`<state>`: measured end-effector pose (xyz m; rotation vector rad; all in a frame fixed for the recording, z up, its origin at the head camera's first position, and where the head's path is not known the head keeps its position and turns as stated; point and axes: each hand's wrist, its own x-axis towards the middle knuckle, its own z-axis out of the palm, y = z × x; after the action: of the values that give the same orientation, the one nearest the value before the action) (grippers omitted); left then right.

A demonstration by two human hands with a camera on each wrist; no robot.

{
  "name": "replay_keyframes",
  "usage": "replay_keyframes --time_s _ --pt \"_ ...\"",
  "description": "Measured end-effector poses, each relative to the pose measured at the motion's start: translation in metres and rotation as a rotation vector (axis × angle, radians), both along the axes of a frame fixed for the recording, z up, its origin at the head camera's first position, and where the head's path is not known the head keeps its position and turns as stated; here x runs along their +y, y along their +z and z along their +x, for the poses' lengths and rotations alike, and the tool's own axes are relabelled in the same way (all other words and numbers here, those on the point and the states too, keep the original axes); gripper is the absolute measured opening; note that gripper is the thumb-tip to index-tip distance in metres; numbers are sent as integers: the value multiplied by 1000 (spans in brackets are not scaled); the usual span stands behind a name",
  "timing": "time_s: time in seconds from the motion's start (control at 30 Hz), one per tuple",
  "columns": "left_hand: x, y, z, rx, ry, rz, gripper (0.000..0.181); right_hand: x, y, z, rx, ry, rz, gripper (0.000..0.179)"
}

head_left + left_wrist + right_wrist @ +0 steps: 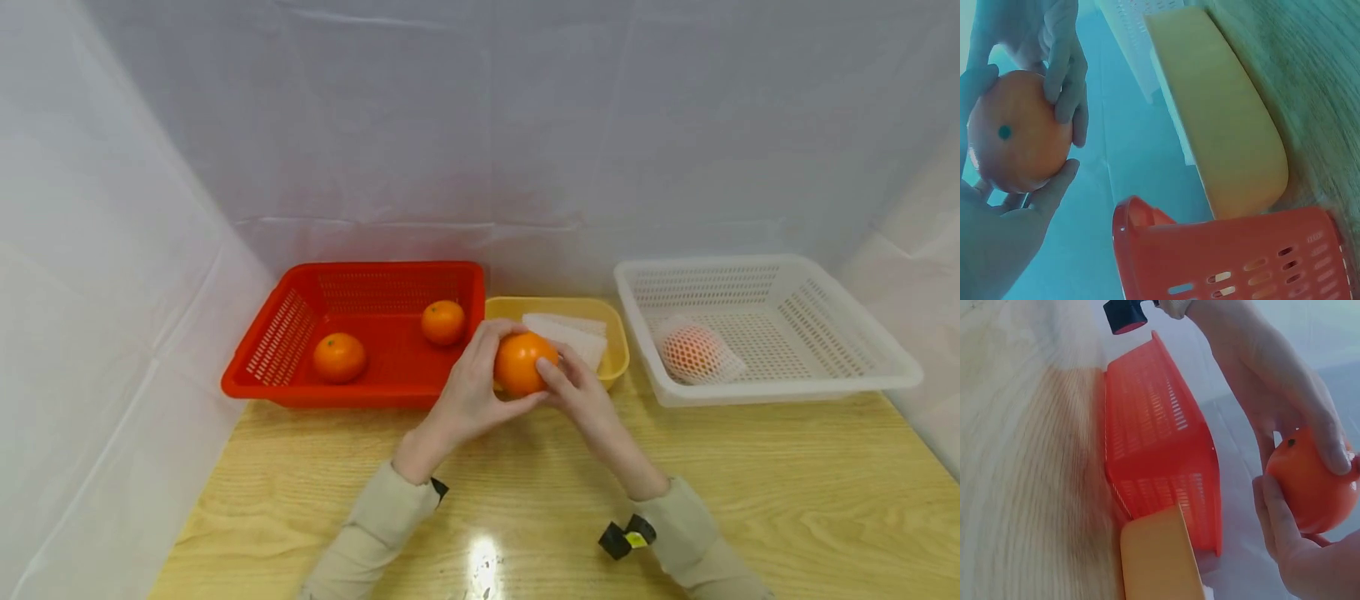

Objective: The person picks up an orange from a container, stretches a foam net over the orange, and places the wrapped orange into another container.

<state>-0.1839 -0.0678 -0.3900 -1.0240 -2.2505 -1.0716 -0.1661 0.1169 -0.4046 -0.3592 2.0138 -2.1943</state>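
An orange (527, 363) is held up between both hands, in front of the yellow tray. My left hand (471, 385) grips it from the left with curled fingers, the thumb along its underside. From the right, my right hand (583, 402) holds the same orange, its thumb pressed on the front. The left wrist view shows the orange (1019, 131) with a small green stem spot facing the camera. In the right wrist view, fingers of both hands wrap the orange (1311, 481), well above the table.
A red basket (390, 398) at left holds two more oranges (340, 357). Behind the hands, the yellow tray (617, 346) contains white foam netting (573, 333). On the right, a white basket (787, 385) holds a fruit in a foam net (693, 352). White sheeting (480, 125) encloses the wooden table (787, 483).
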Motion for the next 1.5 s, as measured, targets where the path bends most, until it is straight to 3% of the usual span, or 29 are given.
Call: replay_keyframes --time_s 0.23,0.37,0.7,0.97,1.13,1.5 --pt "2 -3 2 -58 -8 -69 85 12 1 2 85 -33 132 53" --pt "1 -5 5 -140 -8 -111 90 20 -1 5 145 -41 196 61" --pt "-3 -13 12 -332 -84 -155 83 39 -14 10 258 6 250 75" --pt "0 -27 20 -465 -129 -131 80 47 -25 16 268 99 291 80" --pt "2 -34 25 -489 -133 -119 76 49 -35 18 263 118 298 81" --pt "3 -50 28 -547 -75 -222 73 47 -48 20 205 142 424 76"
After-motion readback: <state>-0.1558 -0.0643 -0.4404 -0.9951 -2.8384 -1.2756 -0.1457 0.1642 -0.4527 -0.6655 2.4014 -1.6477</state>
